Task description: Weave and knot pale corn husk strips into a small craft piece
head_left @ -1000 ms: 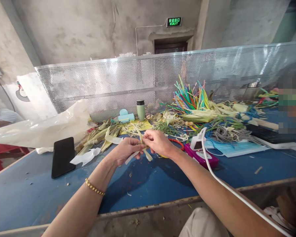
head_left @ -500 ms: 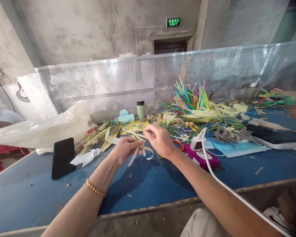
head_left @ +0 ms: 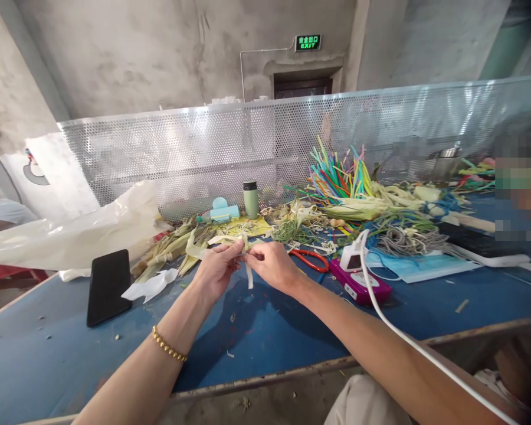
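Pale, flat husk strips (head_left: pixel 249 276) are gathered between my two hands, some sticking up behind the fingers and one hanging below. My left hand (head_left: pixel 219 264), with a gold bead bracelet (head_left: pixel 169 344) on its wrist, is closed around them. Thumb and fingers of my right hand (head_left: pixel 272 263) pinch the strips right beside the left fingertips. Just where the strips cross is hidden by the fingers. Past my right hand lie red-handled scissors (head_left: pixel 312 260). Dried corn husks (head_left: pixel 172 245) lie beyond my left hand.
Left on the blue table (head_left: pixel 53 360) lie a black phone (head_left: pixel 109 287) and white paper scrap (head_left: pixel 150 285). A green bottle (head_left: pixel 250 200) and colourful stems (head_left: pixel 343 177) stand behind. A magenta box (head_left: pixel 360 280) with a white cable (head_left: pixel 402 333) sits right. A person is at far right.
My right hand has come down and closer to my left hand, and now pinches the strips. The loose curled end on the right no longer shows. More of the scissors is visible.
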Demonstrator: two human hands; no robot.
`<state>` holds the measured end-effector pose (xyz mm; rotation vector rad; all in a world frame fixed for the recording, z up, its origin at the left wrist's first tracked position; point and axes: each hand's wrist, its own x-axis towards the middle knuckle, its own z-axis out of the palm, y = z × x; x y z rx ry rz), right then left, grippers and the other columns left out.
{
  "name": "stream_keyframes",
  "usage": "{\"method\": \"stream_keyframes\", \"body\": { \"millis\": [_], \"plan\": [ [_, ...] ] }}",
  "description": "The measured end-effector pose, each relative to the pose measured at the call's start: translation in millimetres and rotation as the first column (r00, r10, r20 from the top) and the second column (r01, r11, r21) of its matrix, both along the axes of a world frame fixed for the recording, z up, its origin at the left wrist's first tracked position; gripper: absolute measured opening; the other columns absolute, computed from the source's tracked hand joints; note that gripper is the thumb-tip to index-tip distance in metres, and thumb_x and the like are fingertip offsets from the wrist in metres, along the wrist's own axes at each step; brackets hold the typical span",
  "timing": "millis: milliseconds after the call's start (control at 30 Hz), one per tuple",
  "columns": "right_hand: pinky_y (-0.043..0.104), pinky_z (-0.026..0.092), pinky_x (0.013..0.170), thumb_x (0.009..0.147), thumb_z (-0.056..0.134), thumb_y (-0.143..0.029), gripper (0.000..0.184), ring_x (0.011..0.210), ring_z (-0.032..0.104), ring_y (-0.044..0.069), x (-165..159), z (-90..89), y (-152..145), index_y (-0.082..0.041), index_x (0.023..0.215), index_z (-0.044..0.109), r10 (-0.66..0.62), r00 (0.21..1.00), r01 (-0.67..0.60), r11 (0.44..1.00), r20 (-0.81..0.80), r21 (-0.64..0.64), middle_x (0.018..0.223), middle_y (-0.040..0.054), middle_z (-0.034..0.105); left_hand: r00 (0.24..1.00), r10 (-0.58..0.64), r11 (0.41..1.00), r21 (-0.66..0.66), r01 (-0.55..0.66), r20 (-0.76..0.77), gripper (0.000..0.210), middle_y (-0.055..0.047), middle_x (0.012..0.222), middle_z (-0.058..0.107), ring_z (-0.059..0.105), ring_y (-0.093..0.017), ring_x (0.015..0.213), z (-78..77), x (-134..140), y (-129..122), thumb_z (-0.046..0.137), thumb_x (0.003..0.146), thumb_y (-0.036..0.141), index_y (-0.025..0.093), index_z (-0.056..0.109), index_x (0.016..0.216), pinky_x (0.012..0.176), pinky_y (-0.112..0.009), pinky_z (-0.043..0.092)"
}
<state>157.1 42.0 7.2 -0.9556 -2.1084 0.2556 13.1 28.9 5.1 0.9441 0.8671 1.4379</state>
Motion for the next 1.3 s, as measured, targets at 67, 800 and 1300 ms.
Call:
{"method": "stream_keyframes", "body": {
  "millis": [67, 800, 1300],
  "plan": [
    [0.024, 0.022, 0.051, 0.08, 0.054, -0.021, 0.033, 0.05, 0.034, 0.008, 0.6, 0.1, 1.5, -0.016, 0.049, 0.043, 0.008, 1.0, -0.009, 0.999, -0.026, -0.04, 0.049, -0.0026, 0.038, 0.999, -0.028, 1.0, 0.003, 0.028, -0.018, 0.028, 0.0, 0.059, 0.062, 0.053, -0.008, 0.053, 1.0, 0.1, -1.1, 0.085, 0.054, 0.03, 0.012, 0.066, 0.064, 0.05, -0.02, 0.039],
    [0.02, 0.028, 0.048, 0.078, 0.054, -0.018, 0.027, 0.045, 0.042, 0.007, 2.7, 0.1, 1.4, -0.014, 0.051, 0.055, 0.067, 0.994, -0.083, 0.979, -0.092, -0.187, 0.045, -0.0026, 0.052, 0.996, 0.078, 0.989, 0.128, -0.071, -0.049, 0.029, -0.001, 0.051, 0.058, 0.051, -0.008, 0.053, 1.5, -3.2, 3.5, 0.086, 0.052, 0.031, 0.01, 0.066, 0.055, 0.057, -0.022, 0.042],
    [0.022, 0.029, 0.05, 0.085, 0.053, -0.032, 0.037, 0.047, 0.043, 0.008, 10.1, 7.7, -2.3, -0.014, 0.053, 0.057, 0.168, 0.984, -0.173, 0.979, -0.053, -0.108, 0.047, -0.002, 0.051, 0.998, 0.049, 0.993, 0.103, -0.052, 0.03, 0.028, 0.0, 0.055, 0.06, 0.054, -0.008, 0.052, 3.3, -3.9, 2.0, 0.085, 0.055, 0.029, 0.012, 0.063, 0.059, 0.055, -0.021, 0.044]
  ]
}}
